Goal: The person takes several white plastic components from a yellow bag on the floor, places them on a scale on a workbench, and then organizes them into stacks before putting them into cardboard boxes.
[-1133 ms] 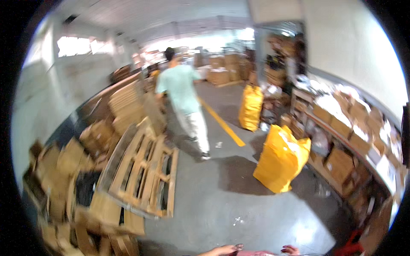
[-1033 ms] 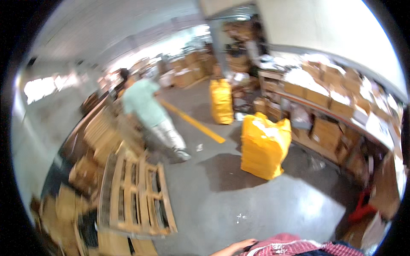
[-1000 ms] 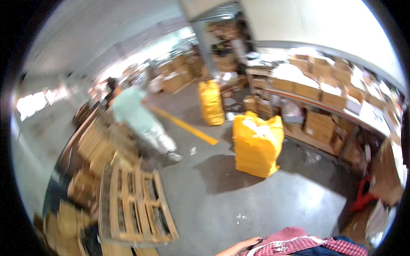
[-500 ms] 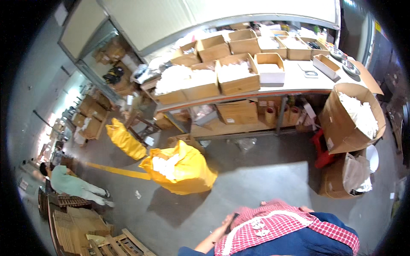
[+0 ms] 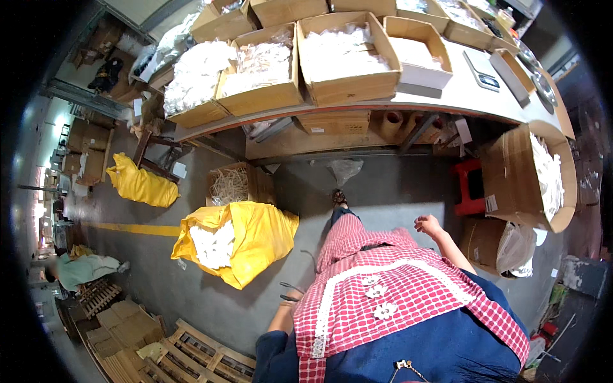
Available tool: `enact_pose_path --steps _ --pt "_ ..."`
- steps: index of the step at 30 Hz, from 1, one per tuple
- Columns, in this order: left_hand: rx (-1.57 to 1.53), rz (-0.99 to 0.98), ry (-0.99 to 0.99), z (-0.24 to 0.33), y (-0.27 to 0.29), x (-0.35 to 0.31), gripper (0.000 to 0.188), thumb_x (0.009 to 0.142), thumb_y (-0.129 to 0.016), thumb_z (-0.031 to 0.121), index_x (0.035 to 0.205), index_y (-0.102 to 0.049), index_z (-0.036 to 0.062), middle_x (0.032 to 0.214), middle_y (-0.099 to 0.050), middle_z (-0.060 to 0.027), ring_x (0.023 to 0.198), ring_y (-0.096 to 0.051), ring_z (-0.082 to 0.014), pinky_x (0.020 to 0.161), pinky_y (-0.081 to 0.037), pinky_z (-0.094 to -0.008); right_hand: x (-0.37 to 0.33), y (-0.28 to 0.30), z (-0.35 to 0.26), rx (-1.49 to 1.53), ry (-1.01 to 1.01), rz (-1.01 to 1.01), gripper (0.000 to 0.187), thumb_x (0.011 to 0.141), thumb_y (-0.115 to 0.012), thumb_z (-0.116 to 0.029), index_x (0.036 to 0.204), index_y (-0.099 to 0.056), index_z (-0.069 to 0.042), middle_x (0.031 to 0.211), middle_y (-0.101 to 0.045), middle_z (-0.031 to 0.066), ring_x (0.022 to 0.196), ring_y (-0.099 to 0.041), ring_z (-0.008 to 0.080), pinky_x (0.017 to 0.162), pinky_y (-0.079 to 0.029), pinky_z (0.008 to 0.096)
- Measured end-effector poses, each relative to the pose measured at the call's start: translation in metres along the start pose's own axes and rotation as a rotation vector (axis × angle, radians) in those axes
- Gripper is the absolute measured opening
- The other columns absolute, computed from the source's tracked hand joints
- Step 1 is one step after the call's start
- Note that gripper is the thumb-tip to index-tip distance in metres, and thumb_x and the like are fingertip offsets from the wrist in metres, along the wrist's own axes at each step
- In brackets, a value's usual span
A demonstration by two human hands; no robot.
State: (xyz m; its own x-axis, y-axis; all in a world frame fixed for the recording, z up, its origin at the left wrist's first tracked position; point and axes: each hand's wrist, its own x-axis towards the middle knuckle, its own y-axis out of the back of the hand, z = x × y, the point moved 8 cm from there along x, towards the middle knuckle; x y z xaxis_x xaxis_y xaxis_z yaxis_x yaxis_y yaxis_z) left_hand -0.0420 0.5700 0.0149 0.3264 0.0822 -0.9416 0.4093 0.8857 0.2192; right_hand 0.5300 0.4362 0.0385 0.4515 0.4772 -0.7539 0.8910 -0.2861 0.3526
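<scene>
My left hand [image 5: 291,297] hangs low beside the red checked apron [image 5: 370,281], close to the yellow sack [image 5: 268,239]. Its fingers look closed around something thin and dark that I cannot make out; the apron and blur hide part of it. On the other side, my right hand [image 5: 429,225] is held out past the apron, fingers loosely bent and apart, with nothing visible in it. White pieces [image 5: 214,246] show in the mouth of the yellow sack. One shod foot [image 5: 339,197] is stepping on the floor ahead.
Ahead stands a long table [image 5: 415,99] with open cartons [image 5: 348,86] of white items and a small scale [image 5: 482,73]. A tall carton [image 5: 511,166] and a red stool [image 5: 469,188] are at the right. Wooden pallets [image 5: 198,354] lie lower left; a person in green [image 5: 86,271] is far left.
The table and cartons appear closer and larger, and my view has tilted down. My right hand has come out into plain view; the yellow sack now sits further left in view.
</scene>
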Motion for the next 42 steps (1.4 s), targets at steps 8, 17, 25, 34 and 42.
enact_pose_path --steps 8,17,25,34,42 --pt "-0.581 0.380 0.106 -0.033 0.179 0.034 0.038 0.097 -0.052 0.034 0.116 -0.066 0.0039 0.118 -0.066 -0.0191 0.115 -0.060 -0.0327 0.098 -0.045 -0.0392 -0.001 -0.001 -0.272 -0.396 0.778 0.253 0.023 0.081 -0.056 -0.003 0.102 -0.066 -0.002 0.097 -0.067 0.0199 0.092 -0.066 0.0372 0.079 -0.052 0.0415" --pt "-1.122 1.201 -0.058 0.029 0.312 -0.108 0.034 0.097 -0.058 0.021 0.124 -0.060 -0.0002 0.121 -0.065 -0.0141 0.111 -0.061 -0.0229 0.094 -0.047 -0.0320 -0.099 -0.079 -0.515 -0.611 1.638 -0.095 0.036 0.069 -0.063 -0.001 0.105 -0.063 -0.003 0.122 -0.059 0.0152 0.114 -0.056 0.0357 0.096 -0.047 0.0454" --pt "-1.278 1.532 0.074 -0.025 0.244 -0.152 0.031 0.093 -0.058 0.005 0.123 -0.058 -0.0026 0.116 -0.062 -0.0117 0.102 -0.061 -0.0210 0.091 -0.048 -0.0310 -0.047 -0.160 -0.591 -0.824 1.666 -0.062 0.054 0.071 -0.063 -0.004 0.125 -0.056 -0.003 0.152 -0.033 0.0175 0.135 -0.038 0.0369 0.107 -0.036 0.0466" --pt "-1.627 1.660 0.033 -0.200 0.241 -0.144 0.034 0.085 -0.058 -0.006 0.119 -0.060 -0.0015 0.119 -0.059 -0.0102 0.094 -0.060 -0.0201 0.081 -0.050 -0.0289 0.002 -0.209 -0.553 -1.227 1.270 0.118 0.047 0.078 -0.057 -0.005 0.125 -0.059 -0.009 0.140 -0.044 0.0171 0.131 -0.039 0.0380 0.114 -0.024 0.0549" --pt "-0.857 0.708 0.719 -0.246 0.265 -0.093 0.091 0.086 -0.064 0.036 0.147 -0.014 -0.0100 0.155 -0.007 -0.0344 0.147 -0.003 -0.0429 0.110 -0.029 -0.0589 -0.032 -0.235 -0.571 -1.214 1.187 0.195 0.055 0.072 -0.060 0.000 0.127 -0.056 -0.009 0.145 -0.037 0.0187 0.131 -0.038 0.0394 0.117 -0.017 0.0584"
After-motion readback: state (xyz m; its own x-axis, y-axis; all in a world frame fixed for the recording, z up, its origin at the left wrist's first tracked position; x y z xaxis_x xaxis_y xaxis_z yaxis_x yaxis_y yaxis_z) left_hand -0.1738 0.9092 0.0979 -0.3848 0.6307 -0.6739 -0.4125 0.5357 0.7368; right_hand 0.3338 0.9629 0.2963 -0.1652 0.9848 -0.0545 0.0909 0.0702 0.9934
